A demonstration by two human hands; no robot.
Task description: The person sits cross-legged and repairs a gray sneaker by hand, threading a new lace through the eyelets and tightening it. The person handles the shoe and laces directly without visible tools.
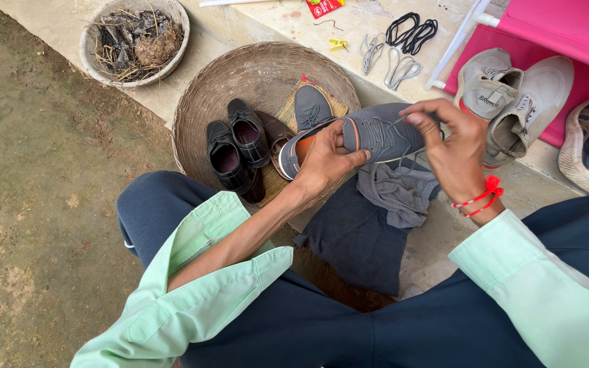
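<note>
Head view: left hand [322, 160] grips a grey sneaker [369, 136] by its heel, held over a woven basket [199, 102] w/ black shoes [236, 146]. Right hand [455, 146] pinches its lace [403, 123]; lacing seems underway, needing a steady pull.

Soft, even daylight (sharp, shadows faint)

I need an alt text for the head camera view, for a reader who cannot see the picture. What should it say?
A seated person's left hand grips a grey sneaker by its heel end while the right hand pinches its lace. Behind it, a round woven basket holds black dress shoes and another grey sneaker. Loose laces lie on the concrete ledge beyond.
</note>
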